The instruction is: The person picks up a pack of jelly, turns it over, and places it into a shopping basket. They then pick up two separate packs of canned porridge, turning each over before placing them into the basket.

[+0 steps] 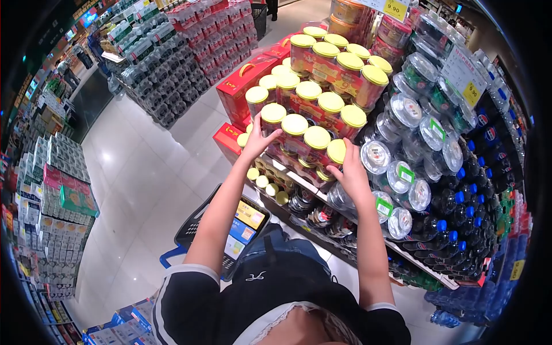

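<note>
A red multipack of yellow-lidded cans (295,125) lies at the front of the stacked display, between my two hands. My left hand (260,139) is at its left end, thumb along the near side and fingers going up around the edge. Its right end is gripped by my right hand (351,174), the thumb turned in toward the front and the fingers along the outer side. More packs with the same yellow lids (330,102) stand in rows right behind it. The undersides of the fingers are partly hidden.
Clear plastic tubs (399,172) and dark bottles with blue caps (451,236) fill the shelf at right. Red gift boxes (244,80) stand left of the cans. A shopping cart (192,221) is beside my left arm. Stacked drink packs (167,75) rise across the aisle.
</note>
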Demonstrator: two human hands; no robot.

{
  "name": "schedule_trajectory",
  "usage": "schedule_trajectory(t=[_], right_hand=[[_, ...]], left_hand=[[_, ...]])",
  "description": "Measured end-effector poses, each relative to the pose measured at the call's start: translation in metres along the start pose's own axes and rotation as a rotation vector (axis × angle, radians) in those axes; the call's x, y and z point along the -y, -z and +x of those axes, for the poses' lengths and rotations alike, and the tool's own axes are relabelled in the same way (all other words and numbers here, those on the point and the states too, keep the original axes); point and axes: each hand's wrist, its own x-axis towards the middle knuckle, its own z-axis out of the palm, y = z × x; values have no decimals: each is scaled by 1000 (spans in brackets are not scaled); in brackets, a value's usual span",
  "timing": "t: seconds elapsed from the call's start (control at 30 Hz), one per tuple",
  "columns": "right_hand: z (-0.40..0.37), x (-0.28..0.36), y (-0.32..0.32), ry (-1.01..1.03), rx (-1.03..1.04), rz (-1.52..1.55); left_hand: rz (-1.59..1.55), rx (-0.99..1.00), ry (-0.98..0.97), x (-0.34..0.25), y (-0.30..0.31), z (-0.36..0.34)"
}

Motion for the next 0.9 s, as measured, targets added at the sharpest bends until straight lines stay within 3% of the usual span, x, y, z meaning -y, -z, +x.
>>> schedule_trajectory(t=[0.67, 0.9], right_hand=[[5, 0, 3, -125, 59, 193], [6, 6, 5, -192, 83, 211]], left_hand=[[-111, 45, 129, -4, -11, 19], [-80, 172, 112, -10, 3, 25]])
